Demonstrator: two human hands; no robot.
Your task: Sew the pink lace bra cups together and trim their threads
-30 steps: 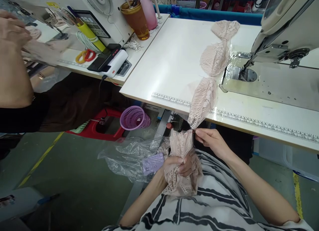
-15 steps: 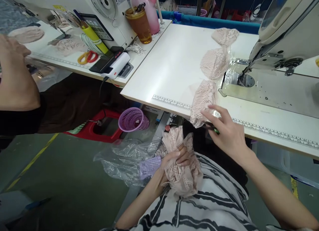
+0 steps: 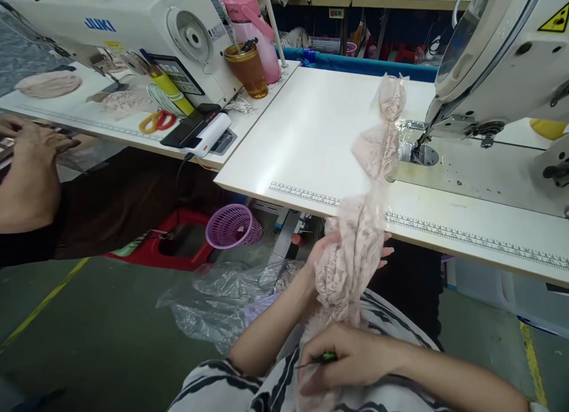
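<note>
A chain of pale pink lace pieces (image 3: 351,264) runs from the white sewing table (image 3: 311,133) over its front edge and down to my lap. My left hand (image 3: 326,249) is under the bunched lace by the table edge. Its fingertips stick out, stretched and apart, on the right side of the lace. Lower down, over my lap, my right hand (image 3: 347,355) is closed around a small tool with a green handle (image 3: 328,357) and a thin dark tip. Its fingers also touch the tail of the lace; the tool's exact kind is hard to see.
A sewing machine (image 3: 498,98) stands at the right of the table. On the left are another machine (image 3: 133,26), scissors (image 3: 156,121), a cup (image 3: 249,74), a pink jug (image 3: 255,38) and a co-worker's hand (image 3: 40,139). Below are a purple basket (image 3: 234,227) and a clear plastic bag (image 3: 208,305).
My right hand has moved from the table edge down to my lap with the tool. My left hand has risen toward the table, its fingers unfolding. The lace chain is drawn longer and straighter.
</note>
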